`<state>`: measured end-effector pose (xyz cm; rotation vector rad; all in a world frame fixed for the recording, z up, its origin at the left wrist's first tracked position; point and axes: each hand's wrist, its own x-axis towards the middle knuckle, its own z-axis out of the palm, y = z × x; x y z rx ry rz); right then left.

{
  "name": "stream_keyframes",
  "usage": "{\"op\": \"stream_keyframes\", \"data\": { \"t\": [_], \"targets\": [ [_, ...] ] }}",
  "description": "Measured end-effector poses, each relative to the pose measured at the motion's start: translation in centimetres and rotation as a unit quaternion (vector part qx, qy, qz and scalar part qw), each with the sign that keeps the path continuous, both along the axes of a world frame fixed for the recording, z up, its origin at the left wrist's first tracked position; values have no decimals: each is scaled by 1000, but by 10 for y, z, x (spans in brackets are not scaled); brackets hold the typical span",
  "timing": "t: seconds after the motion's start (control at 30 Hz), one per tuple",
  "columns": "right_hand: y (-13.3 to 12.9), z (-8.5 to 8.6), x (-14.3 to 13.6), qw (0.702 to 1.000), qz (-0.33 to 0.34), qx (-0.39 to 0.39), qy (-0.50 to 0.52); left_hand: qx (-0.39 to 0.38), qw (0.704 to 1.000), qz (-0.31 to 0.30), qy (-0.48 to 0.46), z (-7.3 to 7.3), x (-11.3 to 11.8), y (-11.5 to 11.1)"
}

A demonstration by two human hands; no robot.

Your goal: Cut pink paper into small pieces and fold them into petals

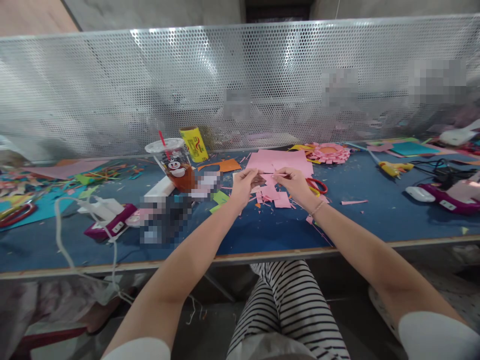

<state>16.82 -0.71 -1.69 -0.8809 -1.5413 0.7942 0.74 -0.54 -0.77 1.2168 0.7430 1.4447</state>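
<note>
Over the blue table, my left hand and my right hand face each other a short way apart. Both pinch a small piece of pink paper between their fingertips; its exact shape is hard to make out. Just behind them lies a large pink sheet. Below the hands are pink paper pieces and many thin scraps. Red-handled scissors rest beside my right hand, partly hidden by it. A ruffled pink paper ring lies behind to the right.
A drink cup and yellow box stand to the left, near a purple power strip. Rightward lie a yellow glue gun and another purple strip. A perforated metal screen runs along the back.
</note>
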Motion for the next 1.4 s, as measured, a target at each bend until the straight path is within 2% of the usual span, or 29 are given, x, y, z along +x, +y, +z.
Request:
{"op": "stream_keyframes", "data": {
  "t": [0.17,0.27,0.4,0.67,0.87,1.0,1.1,1.27,1.4],
  "targets": [
    [0,-2,0,998,16,-21,-48,83,979,4,189,-1,-1,0],
    [0,-3,-1,998,29,-24,-58,101,966,9,237,-4,0,1],
    [1,-3,-1,998,42,-23,-42,103,961,19,256,-6,-2,4],
    [7,-4,1,991,59,-114,33,102,958,50,265,-1,-3,5],
    [6,0,4,967,140,-182,108,50,977,23,208,0,-4,7],
    [5,2,8,954,178,-214,108,41,976,11,214,0,-6,9],
    [9,-3,8,963,160,-198,92,74,961,26,265,1,-6,7],
    [13,-10,6,986,91,-135,16,142,922,67,353,-1,-4,4],
    [11,-11,3,988,84,-126,-17,136,926,77,343,-7,-1,6]
  ]
}}
